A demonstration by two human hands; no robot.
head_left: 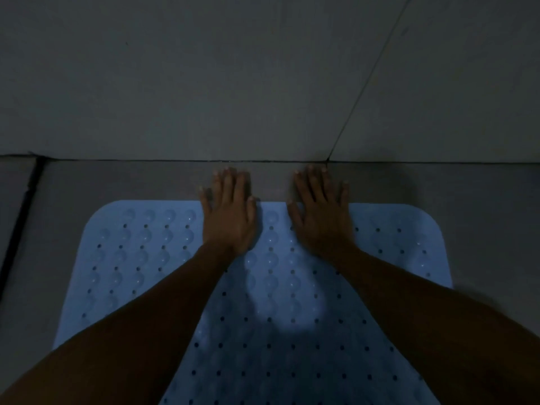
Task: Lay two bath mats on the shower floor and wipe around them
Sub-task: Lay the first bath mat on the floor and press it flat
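Note:
A light blue rubber bath mat (140, 258) with rounded corners, rows of small holes and raised bumps lies flat on the grey tiled floor (102, 182). My left hand (229, 211) and my right hand (321, 213) rest palm down on the mat's far edge, side by side, fingers spread and reaching past the edge onto the floor. Neither hand holds anything. Both forearms cross the mat from the bottom corners. Only one mat is in view.
A grey tiled wall (204, 77) rises just beyond my fingertips, meeting the floor along a dark seam. A dark grout line (371, 74) runs up the wall at the right. At the left a dark floor joint (20, 217) runs diagonally. The light is dim.

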